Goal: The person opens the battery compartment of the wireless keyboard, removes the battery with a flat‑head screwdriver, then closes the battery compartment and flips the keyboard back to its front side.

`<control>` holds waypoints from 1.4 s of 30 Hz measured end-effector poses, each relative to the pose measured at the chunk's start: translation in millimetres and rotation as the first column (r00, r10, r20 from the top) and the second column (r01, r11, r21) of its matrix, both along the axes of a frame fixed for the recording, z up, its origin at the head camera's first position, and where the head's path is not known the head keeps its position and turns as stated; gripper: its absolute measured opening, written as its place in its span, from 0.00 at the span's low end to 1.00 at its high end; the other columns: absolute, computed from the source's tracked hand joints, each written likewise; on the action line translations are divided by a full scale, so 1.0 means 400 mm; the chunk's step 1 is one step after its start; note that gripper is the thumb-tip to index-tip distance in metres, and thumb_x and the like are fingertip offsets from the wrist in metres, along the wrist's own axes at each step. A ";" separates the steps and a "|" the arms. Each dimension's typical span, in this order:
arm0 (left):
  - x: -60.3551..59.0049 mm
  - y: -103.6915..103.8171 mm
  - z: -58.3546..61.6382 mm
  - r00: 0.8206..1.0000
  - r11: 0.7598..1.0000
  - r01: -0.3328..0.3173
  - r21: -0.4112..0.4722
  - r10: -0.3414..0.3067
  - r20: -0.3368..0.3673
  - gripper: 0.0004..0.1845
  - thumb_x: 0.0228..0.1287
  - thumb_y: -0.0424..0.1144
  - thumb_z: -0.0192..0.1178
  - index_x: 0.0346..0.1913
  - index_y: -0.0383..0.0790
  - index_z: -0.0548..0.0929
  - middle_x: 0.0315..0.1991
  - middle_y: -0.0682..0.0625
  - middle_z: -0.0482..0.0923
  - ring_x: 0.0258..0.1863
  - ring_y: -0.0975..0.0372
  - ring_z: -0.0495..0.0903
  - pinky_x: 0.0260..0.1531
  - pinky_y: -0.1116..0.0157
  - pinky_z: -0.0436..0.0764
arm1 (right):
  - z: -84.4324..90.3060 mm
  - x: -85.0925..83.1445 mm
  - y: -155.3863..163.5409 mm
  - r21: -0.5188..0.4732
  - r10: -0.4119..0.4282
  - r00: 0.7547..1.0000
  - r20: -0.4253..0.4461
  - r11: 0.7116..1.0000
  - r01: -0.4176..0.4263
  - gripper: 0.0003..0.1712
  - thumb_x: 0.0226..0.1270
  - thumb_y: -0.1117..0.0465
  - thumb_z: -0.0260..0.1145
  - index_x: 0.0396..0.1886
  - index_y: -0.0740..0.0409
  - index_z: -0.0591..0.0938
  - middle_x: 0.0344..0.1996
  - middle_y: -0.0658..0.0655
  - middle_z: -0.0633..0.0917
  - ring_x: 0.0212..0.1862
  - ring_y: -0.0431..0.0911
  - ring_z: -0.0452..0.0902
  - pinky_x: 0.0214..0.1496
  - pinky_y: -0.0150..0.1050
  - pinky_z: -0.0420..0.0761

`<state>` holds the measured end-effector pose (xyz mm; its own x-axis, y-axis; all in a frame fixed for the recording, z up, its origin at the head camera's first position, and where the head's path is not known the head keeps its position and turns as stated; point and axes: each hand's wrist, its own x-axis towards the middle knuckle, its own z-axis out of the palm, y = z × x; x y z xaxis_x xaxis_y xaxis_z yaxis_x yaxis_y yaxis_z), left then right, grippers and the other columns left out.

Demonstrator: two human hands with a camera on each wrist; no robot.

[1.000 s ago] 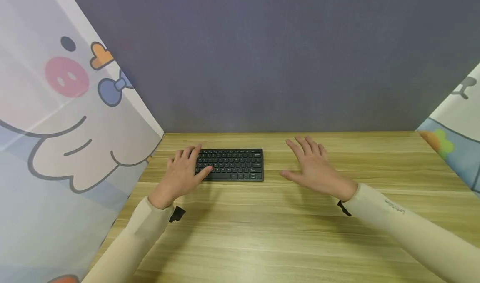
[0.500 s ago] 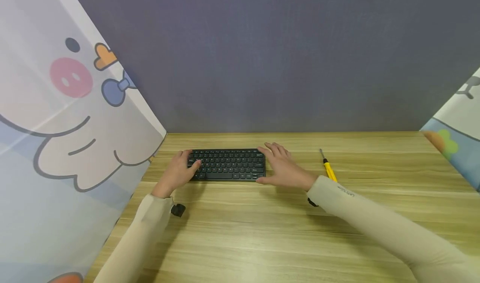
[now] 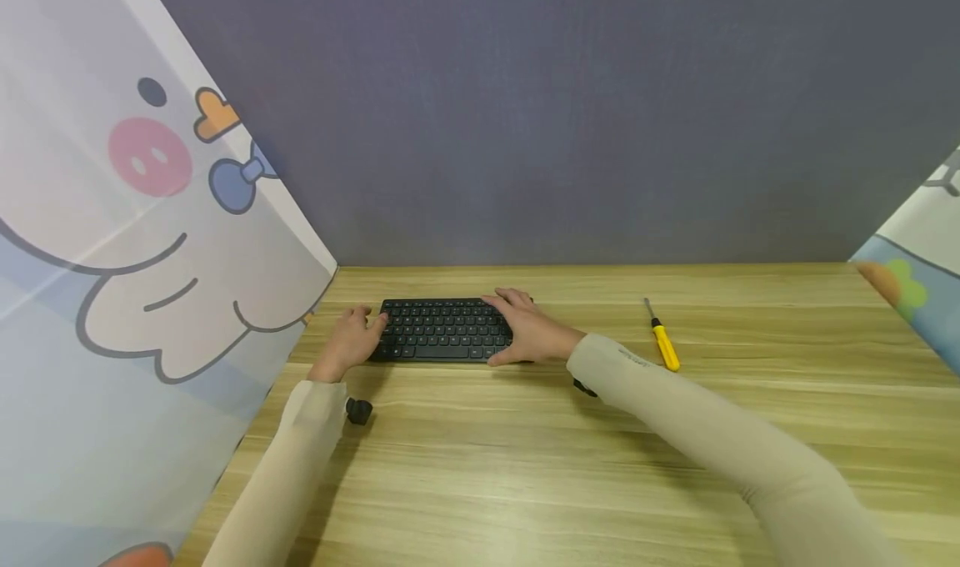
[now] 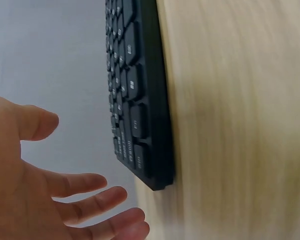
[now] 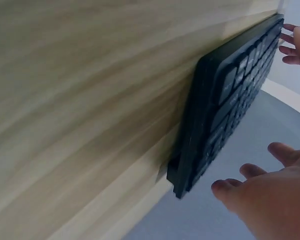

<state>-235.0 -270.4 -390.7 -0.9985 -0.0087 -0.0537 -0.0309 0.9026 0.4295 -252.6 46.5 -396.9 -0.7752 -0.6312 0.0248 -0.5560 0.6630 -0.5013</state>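
A compact black keyboard (image 3: 442, 329) lies flat on the wooden table, its long side roughly parallel to the back edge. By its left end is my left hand (image 3: 351, 342), thumb overlapping the corner in the head view. The left wrist view shows that hand (image 4: 25, 185) with fingers loosely extended and a gap between them and the keyboard (image 4: 159, 115). My right hand (image 3: 534, 333) spans the keyboard's right end, thumb toward the front and fingers toward the back, hiding several keys. Seen from the right wrist, its fingers (image 5: 225, 189) are slightly bent, apart from the keys.
To the right on the table (image 3: 480, 467) lies a yellow-handled screwdriver (image 3: 665, 346), its shaft pointing toward the back. A grey panel (image 3: 525, 117) rises behind the table. Cartoon-printed panels stand at the left (image 3: 150, 242) and right (image 3: 930, 258).
My right hand has moved left from beside the keyboard to over its right end, uncovering the screwdriver. My left hand has shifted left, off the keys to the left end. The keyboard stays in place.
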 end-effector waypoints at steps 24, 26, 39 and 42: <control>-0.030 -0.007 -0.036 0.998 1.000 0.027 0.002 -0.027 0.058 0.29 0.63 0.50 0.40 0.57 0.28 0.64 0.53 0.34 0.65 0.52 0.44 0.63 0.46 0.48 0.63 | -0.012 -0.090 -0.134 0.235 0.047 0.999 0.016 0.971 -0.049 0.68 0.26 0.30 0.67 0.67 0.49 0.47 0.64 0.60 0.46 0.64 0.54 0.36 0.59 0.54 0.42; -0.032 -0.008 -0.038 0.998 0.999 0.034 0.008 -0.034 0.057 0.28 0.63 0.50 0.40 0.57 0.28 0.64 0.53 0.34 0.65 0.52 0.44 0.64 0.46 0.49 0.63 | -0.013 -0.090 -0.141 0.259 0.051 0.999 0.018 0.964 -0.054 0.68 0.25 0.29 0.66 0.67 0.49 0.46 0.64 0.60 0.46 0.64 0.54 0.36 0.59 0.54 0.42; -0.031 -0.008 -0.033 0.999 0.998 0.031 0.050 -0.033 0.042 0.27 0.64 0.48 0.41 0.56 0.27 0.65 0.52 0.34 0.66 0.51 0.45 0.64 0.47 0.50 0.64 | -0.024 -0.080 -0.171 0.289 0.030 0.999 -0.030 0.957 -0.021 0.68 0.23 0.29 0.67 0.67 0.44 0.46 0.62 0.58 0.50 0.63 0.51 0.41 0.57 0.55 0.43; -0.031 -0.012 -0.036 0.998 0.998 0.024 0.056 -0.027 0.051 0.28 0.64 0.48 0.41 0.56 0.27 0.65 0.52 0.34 0.66 0.52 0.45 0.64 0.47 0.50 0.64 | -0.025 -0.079 -0.176 0.280 0.029 0.999 -0.042 0.960 -0.017 0.68 0.23 0.29 0.67 0.67 0.43 0.47 0.61 0.57 0.53 0.62 0.51 0.44 0.57 0.55 0.44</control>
